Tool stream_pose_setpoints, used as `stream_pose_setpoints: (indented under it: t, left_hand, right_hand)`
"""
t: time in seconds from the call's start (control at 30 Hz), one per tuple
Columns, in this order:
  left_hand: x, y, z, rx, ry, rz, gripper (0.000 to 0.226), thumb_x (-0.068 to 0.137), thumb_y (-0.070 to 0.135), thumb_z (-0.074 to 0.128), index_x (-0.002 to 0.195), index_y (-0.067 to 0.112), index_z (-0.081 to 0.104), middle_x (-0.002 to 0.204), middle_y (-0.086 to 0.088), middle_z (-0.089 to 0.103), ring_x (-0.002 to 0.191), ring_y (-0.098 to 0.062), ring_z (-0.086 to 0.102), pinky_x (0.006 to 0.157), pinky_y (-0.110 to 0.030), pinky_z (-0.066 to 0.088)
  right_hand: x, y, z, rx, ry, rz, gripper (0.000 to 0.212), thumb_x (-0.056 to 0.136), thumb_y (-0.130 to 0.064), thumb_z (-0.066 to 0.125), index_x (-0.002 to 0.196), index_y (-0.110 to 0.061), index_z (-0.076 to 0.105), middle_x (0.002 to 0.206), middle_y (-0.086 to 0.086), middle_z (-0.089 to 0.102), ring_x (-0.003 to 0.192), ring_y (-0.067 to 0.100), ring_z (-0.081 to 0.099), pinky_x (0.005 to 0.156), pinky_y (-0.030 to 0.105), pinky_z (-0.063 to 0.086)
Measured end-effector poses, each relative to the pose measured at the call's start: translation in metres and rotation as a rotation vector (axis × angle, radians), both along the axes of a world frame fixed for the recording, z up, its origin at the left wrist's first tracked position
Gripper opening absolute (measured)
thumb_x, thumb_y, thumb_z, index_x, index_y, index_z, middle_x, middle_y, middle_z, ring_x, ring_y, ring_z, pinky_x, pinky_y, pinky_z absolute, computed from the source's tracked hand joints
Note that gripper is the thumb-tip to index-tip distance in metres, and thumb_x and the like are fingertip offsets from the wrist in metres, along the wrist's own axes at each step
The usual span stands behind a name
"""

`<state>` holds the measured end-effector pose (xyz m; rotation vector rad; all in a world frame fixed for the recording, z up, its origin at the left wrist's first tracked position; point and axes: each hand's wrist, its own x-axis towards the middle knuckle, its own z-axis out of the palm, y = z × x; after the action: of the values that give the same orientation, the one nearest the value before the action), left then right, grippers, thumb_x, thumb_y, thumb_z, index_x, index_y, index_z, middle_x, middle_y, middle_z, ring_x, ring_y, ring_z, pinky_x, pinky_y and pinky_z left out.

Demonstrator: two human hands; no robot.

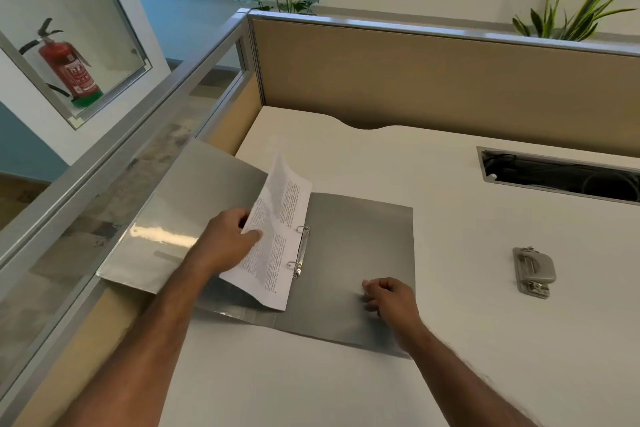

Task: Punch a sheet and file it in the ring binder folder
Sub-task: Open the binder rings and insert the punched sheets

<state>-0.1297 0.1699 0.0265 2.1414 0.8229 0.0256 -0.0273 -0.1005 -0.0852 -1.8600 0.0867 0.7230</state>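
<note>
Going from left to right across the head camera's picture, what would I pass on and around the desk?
Fire extinguisher → open binder's left cover → left hand → printed sheet → binder rings → right hand → hole punch.

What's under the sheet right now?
The sheet sits on the rings, lifted by the left hand. Beneath shows the binder's grey cover; the area directly under it is hidden.

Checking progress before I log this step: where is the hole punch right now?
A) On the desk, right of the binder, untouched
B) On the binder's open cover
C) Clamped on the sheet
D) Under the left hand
A: the hole punch sits alone on the desk, right of the binder; neither hand touches it.
</note>
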Motion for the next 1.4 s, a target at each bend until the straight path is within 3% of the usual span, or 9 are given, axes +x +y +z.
stream_pose_setpoints:
  t: [0.13,0.23,0.43,0.63,0.77,0.87,0.97,1.1,1.4]
  left_hand:
    - [0.014,-0.032,0.013,-0.047,-0.04,-0.07,0.018,0.089,0.023,0.062,0.106,0.023,0.058,0.098,0.007,0.064,0.086,-0.01,0.063,0.064,-0.025,0.051]
    - [0.031,-0.06,0.013,-0.085,-0.064,-0.107,0.03,0.088,0.023,0.062,0.117,0.02,0.056,0.106,0.005,0.061,0.092,-0.015,0.062,0.071,-0.026,0.05]
    - [0.058,-0.115,-0.011,-0.138,-0.031,-0.164,0.045,0.088,0.024,0.06,0.131,0.024,0.045,0.123,0.003,0.057,0.096,-0.014,0.055,0.08,-0.027,0.046]
    - [0.069,-0.156,-0.048,-0.188,0.052,-0.232,0.064,0.087,0.031,0.065,0.142,0.021,0.033,0.143,-0.003,0.045,0.125,-0.021,0.05,0.099,-0.034,0.044]
    - [0.063,-0.155,-0.066,-0.215,0.098,-0.283,0.063,0.084,0.04,0.067,0.138,0.021,0.04,0.139,0.0,0.049,0.115,-0.016,0.056,0.098,-0.032,0.048]
    - [0.05,-0.13,-0.075,0.081,-0.055,-0.273,0.046,0.088,0.036,0.062,0.13,0.021,0.05,0.133,0.002,0.05,0.117,-0.014,0.052,0.099,-0.027,0.044]
    - [0.041,-0.098,-0.089,0.403,-0.085,-0.227,0.05,0.089,0.033,0.057,0.136,0.02,0.045,0.144,0.0,0.041,0.133,-0.019,0.039,0.11,-0.033,0.033]
    - [0.035,-0.073,-0.105,0.468,0.161,-0.233,0.066,0.091,0.036,0.051,0.148,0.016,0.023,0.156,-0.002,0.024,0.142,-0.021,0.024,0.114,-0.039,0.024]
    - [0.035,-0.078,-0.114,0.566,0.284,-0.373,0.059,0.092,0.042,0.046,0.144,0.018,0.031,0.158,0.001,0.017,0.141,-0.021,0.022,0.111,-0.043,0.025]
  right_hand:
    - [0.006,0.015,0.03,0.136,0.024,0.027,0.031,0.088,-0.041,0.064,0.096,-0.011,0.068,0.092,0.01,0.074,0.076,0.02,0.07,0.07,0.03,0.054]
    - [0.018,0.026,0.049,0.239,0.039,0.023,0.045,0.086,-0.054,0.058,0.105,-0.013,0.066,0.099,0.01,0.073,0.087,0.024,0.073,0.085,0.042,0.055]
    - [0.042,0.03,0.067,0.25,0.14,0.047,0.056,0.087,-0.065,0.047,0.113,-0.018,0.057,0.108,0.01,0.069,0.097,0.029,0.07,0.091,0.049,0.054]
    - [0.048,0.027,0.047,0.107,0.087,0.073,0.041,0.087,-0.039,0.065,0.113,-0.008,0.062,0.105,0.011,0.072,0.089,0.027,0.071,0.064,0.033,0.056]
    - [0.049,0.024,0.028,-0.023,-0.001,0.005,0.023,0.09,-0.014,0.062,0.111,-0.006,0.058,0.109,0.012,0.067,0.09,0.025,0.066,0.065,0.028,0.053]
    - [0.047,0.018,0.019,-0.086,-0.027,-0.002,0.006,0.091,-0.009,0.061,0.089,-0.014,0.058,0.1,0.01,0.066,0.076,0.02,0.065,0.056,0.024,0.051]
    - [0.041,0.013,0.011,-0.117,-0.039,0.001,0.007,0.09,-0.012,0.063,0.092,-0.013,0.056,0.1,0.009,0.066,0.083,0.023,0.066,0.061,0.027,0.052]
    - [0.034,0.01,0.002,-0.121,-0.052,-0.006,0.009,0.091,-0.008,0.061,0.091,-0.014,0.053,0.097,0.008,0.064,0.082,0.022,0.063,0.059,0.024,0.05]
    - [0.031,0.006,-0.011,-0.221,-0.118,0.074,0.035,0.092,-0.02,0.063,0.12,-0.01,0.043,0.113,0.002,0.054,0.095,0.018,0.058,0.062,0.019,0.05]
